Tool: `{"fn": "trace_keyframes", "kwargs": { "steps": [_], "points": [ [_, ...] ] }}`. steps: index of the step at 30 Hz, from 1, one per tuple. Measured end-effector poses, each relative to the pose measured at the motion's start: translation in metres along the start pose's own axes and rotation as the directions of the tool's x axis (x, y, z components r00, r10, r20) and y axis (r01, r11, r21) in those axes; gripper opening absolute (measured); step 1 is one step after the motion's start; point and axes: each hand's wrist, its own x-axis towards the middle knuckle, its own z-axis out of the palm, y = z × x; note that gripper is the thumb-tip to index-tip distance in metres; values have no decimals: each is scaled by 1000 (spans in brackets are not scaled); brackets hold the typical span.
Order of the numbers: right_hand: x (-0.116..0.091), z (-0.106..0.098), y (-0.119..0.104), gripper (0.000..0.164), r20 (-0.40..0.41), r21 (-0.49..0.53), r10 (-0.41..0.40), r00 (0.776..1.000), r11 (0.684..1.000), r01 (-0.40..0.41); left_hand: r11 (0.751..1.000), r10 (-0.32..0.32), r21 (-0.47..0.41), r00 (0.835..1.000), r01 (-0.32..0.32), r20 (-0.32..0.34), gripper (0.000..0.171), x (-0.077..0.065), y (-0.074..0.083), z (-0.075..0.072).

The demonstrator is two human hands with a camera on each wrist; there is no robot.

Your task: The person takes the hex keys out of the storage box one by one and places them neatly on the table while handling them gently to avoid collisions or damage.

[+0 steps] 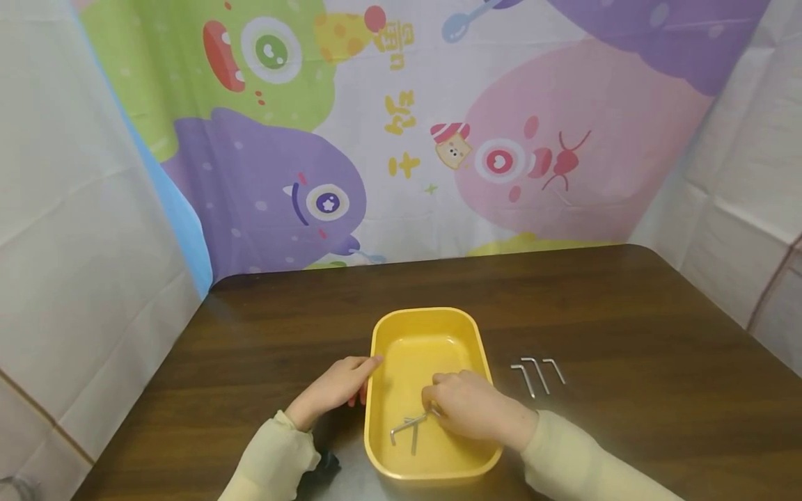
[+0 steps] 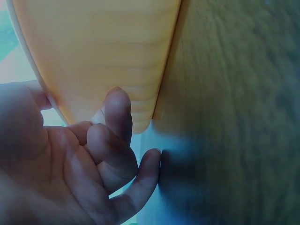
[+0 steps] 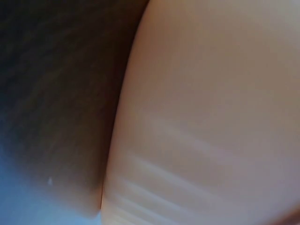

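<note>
A yellow rectangular bin (image 1: 429,473) stands on the table. My left hand (image 1: 335,384) holds its left side, thumb over the rim and the other fingers curled outside; the left wrist view shows this hand (image 2: 89,150) against the bin's ribbed outer wall (image 2: 122,51). Inside the bin, my right hand (image 1: 470,407) has curled fingers pinching a silver hex key (image 1: 435,410), mostly hidden by the hand. Beside those fingers, more hex keys (image 1: 414,438) lie crossed on the bin floor. Only the bin's outer wall (image 3: 197,103) and the table fill the right wrist view.
Right of the bin, three hex keys (image 1: 525,380) lie side by side on the dark wooden table (image 1: 626,334). A black object (image 1: 327,465) sits by the left sleeve. A cartoon-printed cloth (image 1: 407,209) hangs along the table's far edge.
</note>
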Motion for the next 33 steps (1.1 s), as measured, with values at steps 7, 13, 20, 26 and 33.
{"fn": "trace_keyframes", "kwargs": {
  "steps": [7, 13, 20, 26, 33],
  "points": [
    [-1, 0, -1, 15, 9, 12, 6, 1000, 1000, -6, 1000, 7, -4, 1000, -7, 0, 50, 0, -1, 0],
    [-2, 1, -1, 19, -9, 3, -2, 1000, 1000, 2, 1000, 13, 2, 1000, -13, 1, 50, 0, -1, 0],
    [-1, 2, 1, 20, -33, -17, -36, 999, 999, 35, 1000, 3, -5, 1000, -3, 6, 49, 0, 0, 0],
    [-2, 2, 1, 19, -43, -35, -37, 998, 999, 36, 1000, 4, -3, 1000, -4, 6, 49, 0, 0, 0],
    [-2, 3, 2, 15, -54, -32, -18, 998, 999, 16, 1000, 6, -5, 1000, -6, 12, 49, 0, 2, 0]
  ]
}}
